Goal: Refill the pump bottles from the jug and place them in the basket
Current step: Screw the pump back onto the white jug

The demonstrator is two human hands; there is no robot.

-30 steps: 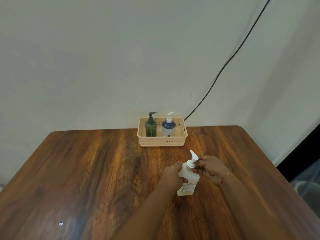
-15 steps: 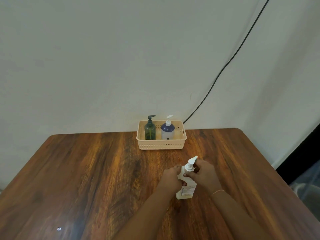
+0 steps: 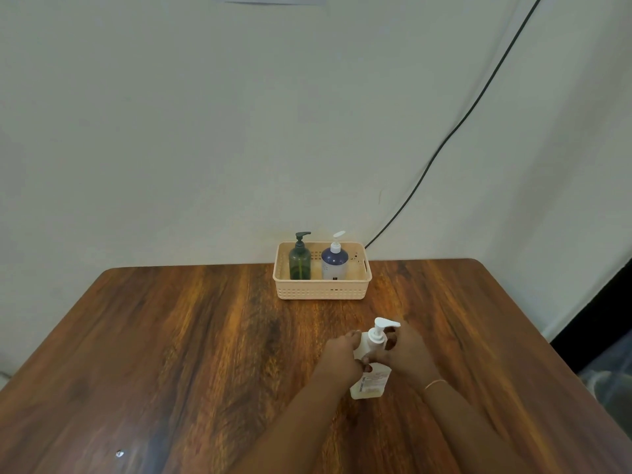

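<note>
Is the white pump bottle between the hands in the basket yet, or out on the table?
Out. The white pump bottle stands on the wooden table, held by both hands, well short of the beige basket.

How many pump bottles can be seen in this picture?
3. The dark green bottle and the blue-and-white bottle stand in the basket. The white bottle stands on the table, held by both hands. None seems hidden.

Bare forearms; thin bracelet, right wrist
</note>
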